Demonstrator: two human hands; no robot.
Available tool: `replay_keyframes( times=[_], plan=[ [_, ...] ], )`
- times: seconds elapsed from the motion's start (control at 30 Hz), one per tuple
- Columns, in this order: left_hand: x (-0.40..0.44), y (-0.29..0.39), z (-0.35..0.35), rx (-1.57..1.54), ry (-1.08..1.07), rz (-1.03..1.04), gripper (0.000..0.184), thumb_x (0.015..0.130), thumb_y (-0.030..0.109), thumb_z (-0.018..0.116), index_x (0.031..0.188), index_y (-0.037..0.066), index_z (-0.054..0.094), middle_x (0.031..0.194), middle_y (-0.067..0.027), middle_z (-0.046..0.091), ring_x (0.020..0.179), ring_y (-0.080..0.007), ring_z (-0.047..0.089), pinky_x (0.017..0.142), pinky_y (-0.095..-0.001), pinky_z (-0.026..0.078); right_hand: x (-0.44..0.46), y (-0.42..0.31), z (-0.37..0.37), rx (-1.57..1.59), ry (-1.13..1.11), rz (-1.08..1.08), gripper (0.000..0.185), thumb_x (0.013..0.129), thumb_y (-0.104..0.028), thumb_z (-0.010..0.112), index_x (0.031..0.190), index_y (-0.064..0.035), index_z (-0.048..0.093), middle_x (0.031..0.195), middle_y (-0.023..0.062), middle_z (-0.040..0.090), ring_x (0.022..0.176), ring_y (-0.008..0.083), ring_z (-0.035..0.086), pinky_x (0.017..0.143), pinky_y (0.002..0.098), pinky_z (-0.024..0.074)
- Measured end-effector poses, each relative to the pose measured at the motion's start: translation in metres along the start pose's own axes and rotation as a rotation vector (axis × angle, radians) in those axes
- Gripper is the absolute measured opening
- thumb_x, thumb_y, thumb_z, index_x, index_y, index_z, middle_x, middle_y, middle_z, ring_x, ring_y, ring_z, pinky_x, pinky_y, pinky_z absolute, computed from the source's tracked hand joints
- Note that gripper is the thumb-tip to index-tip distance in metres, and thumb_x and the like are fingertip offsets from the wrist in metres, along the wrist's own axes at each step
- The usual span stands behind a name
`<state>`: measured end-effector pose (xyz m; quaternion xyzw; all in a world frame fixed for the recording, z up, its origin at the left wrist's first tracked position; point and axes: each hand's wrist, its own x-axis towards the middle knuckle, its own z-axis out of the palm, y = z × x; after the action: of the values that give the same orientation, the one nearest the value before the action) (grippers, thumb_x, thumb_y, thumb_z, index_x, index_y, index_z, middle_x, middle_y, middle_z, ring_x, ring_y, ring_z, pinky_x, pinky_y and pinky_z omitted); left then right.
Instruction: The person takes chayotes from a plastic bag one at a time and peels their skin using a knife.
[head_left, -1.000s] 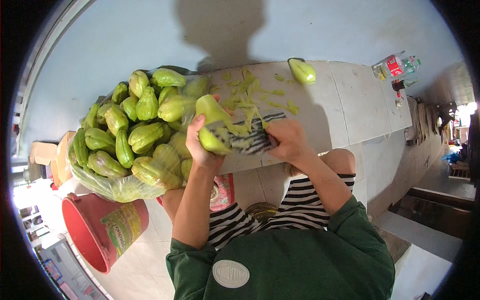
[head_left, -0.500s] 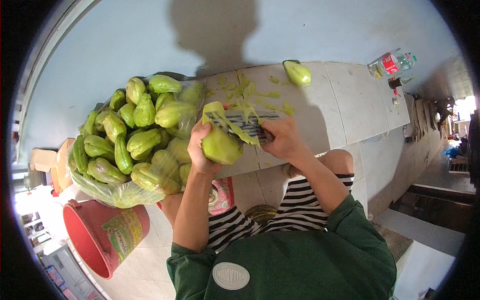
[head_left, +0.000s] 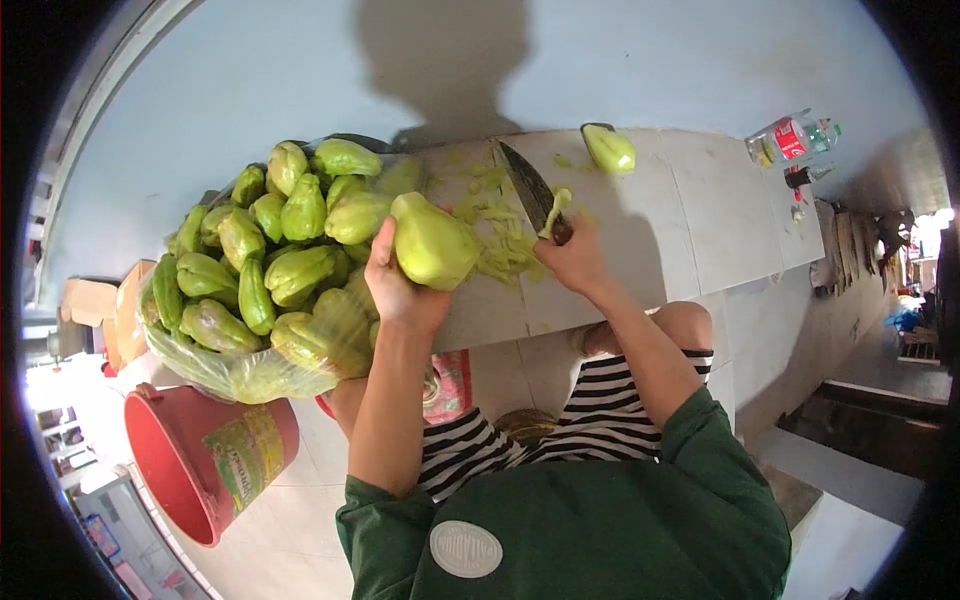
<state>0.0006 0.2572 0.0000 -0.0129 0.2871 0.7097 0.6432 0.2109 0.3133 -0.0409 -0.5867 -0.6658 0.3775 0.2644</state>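
Observation:
A large pale green chayote [head_left: 434, 240] rests in my left hand [head_left: 405, 292], whose fingers wrap round its side and base. Its visible skin looks smooth and mostly peeled. My right hand [head_left: 577, 257] grips a dark-bladed knife [head_left: 528, 183] by the handle, the blade pointing up and away to the left. A curl of green peel [head_left: 558, 212] clings to the knife near the handle. Between the two hands, loose peelings [head_left: 503, 240] lie scattered over the tiled ledge [head_left: 640, 240]. Another pale chayote [head_left: 610, 150] lies at the back of the ledge by the wall.
At left, a clear plastic bag [head_left: 235, 375] holds many green chayotes [head_left: 305, 275]. Below it a red bucket [head_left: 185, 465] lies tilted. A plastic bottle [head_left: 790, 140] and a small dark bottle [head_left: 808, 176] are at the ledge's right end. Cardboard [head_left: 128, 315] sits far left.
The knife has come away from the chayote and moved right, its blade now pointing upward. The chayote has been raised and turned in my left hand, and the strip of peel has come off it.

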Motion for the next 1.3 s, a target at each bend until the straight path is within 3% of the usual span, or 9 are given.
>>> replay_keyframes(
  times=[0.1,0.2,0.27,0.37,0.6,0.7,0.77,1.23,1.3],
  plan=[
    [0.004,0.001,-0.006,-0.036,-0.047,-0.061,0.053,0.093,0.039,0.045,0.130,0.002,0.051,0.111,-0.0162,0.060,0.102,-0.0307,0.057,0.092,-0.0517,0.045,-0.016,-0.018,-0.004,0.103,-0.013,0.027,0.021,0.075,-0.016,0.067,0.072,-0.0008,0.053,0.057,0.0066,0.047,0.056,0.0090,0.046,0.051,0.0312,0.0374],
    [0.008,-0.006,-0.017,-0.275,-0.221,-0.109,0.052,0.095,0.039,0.042,0.125,-0.001,0.054,0.114,-0.0181,0.060,0.100,-0.0329,0.058,0.092,-0.0510,0.046,-0.026,-0.023,-0.004,0.004,-0.006,-0.253,0.018,0.069,-0.012,0.069,0.070,-0.0028,0.053,0.057,0.0070,0.045,0.053,0.0143,0.047,0.050,0.0321,0.0370],
    [0.007,-0.009,-0.009,-0.155,-0.031,-0.033,0.043,0.094,0.038,0.042,0.116,0.004,0.058,0.106,-0.0178,0.063,0.099,-0.0355,0.061,0.087,-0.0536,0.049,-0.025,-0.018,-0.005,-0.226,0.048,-0.841,0.023,0.059,-0.015,0.069,0.069,-0.0067,0.050,0.062,0.0066,0.054,0.055,0.0233,0.054,0.052,0.0347,0.0404],
    [0.008,-0.015,-0.017,-0.084,-0.198,-0.112,0.044,0.094,0.039,0.040,0.113,0.003,0.058,0.100,-0.0187,0.063,0.096,-0.0366,0.061,0.085,-0.0521,0.050,-0.032,-0.026,-0.002,-0.347,0.080,-1.008,0.023,0.056,-0.019,0.066,0.068,-0.0088,0.050,0.065,0.0052,0.055,0.060,0.0234,0.058,0.054,0.0347,0.0427],
    [0.001,-0.018,-0.010,-0.152,-0.315,-0.131,0.047,0.093,0.044,0.040,0.112,0.005,0.058,0.100,-0.0198,0.064,0.095,-0.0389,0.062,0.086,-0.0497,0.051,-0.036,-0.033,-0.005,-0.399,0.148,-1.062,0.020,0.057,-0.020,0.064,0.067,-0.0094,0.051,0.067,0.0038,0.056,0.060,0.0210,0.058,0.055,0.0331,0.0425],
    [-0.004,-0.016,-0.002,-0.157,-0.215,-0.045,0.046,0.098,0.030,0.032,0.117,-0.005,0.056,0.093,-0.0261,0.063,0.087,-0.0380,0.063,0.078,-0.0487,0.053,-0.033,-0.034,-0.003,-0.297,0.200,-1.103,0.018,0.054,-0.013,0.061,0.065,-0.0060,0.048,0.060,0.0052,0.046,0.051,0.0232,0.048,0.049,0.0345,0.0368],
    [-0.003,-0.014,-0.007,0.048,-0.064,0.036,0.048,0.091,0.044,0.043,0.115,0.006,0.057,0.102,-0.0197,0.064,0.095,-0.0389,0.062,0.085,-0.0512,0.051,-0.028,-0.029,-0.009,-0.348,0.193,-0.968,0.019,0.054,-0.013,0.062,0.063,-0.0063,0.045,0.059,0.0055,0.044,0.051,0.0236,0.048,0.049,0.0348,0.0369],
    [-0.002,-0.011,-0.006,-0.119,-0.136,-0.026,0.051,0.094,0.038,0.040,0.126,0.000,0.053,0.095,-0.0191,0.064,0.089,-0.0370,0.061,0.081,-0.0470,0.049,-0.031,-0.033,-0.011,-0.257,0.124,-1.010,0.020,0.052,-0.011,0.063,0.063,-0.0067,0.047,0.059,0.0061,0.043,0.051,0.0244,0.046,0.048,0.0356,0.0368],
    [0.002,-0.011,-0.008,0.071,-0.046,0.154,0.048,0.091,0.040,0.049,0.121,0.003,0.055,0.098,-0.0179,0.064,0.090,-0.0348,0.062,0.083,-0.0479,0.051,-0.024,-0.021,-0.009,-0.274,0.123,-0.964,0.020,0.052,-0.011,0.063,0.063,-0.0069,0.047,0.059,0.0064,0.043,0.051,0.0248,0.047,0.048,0.0360,0.0365]
  ],
)
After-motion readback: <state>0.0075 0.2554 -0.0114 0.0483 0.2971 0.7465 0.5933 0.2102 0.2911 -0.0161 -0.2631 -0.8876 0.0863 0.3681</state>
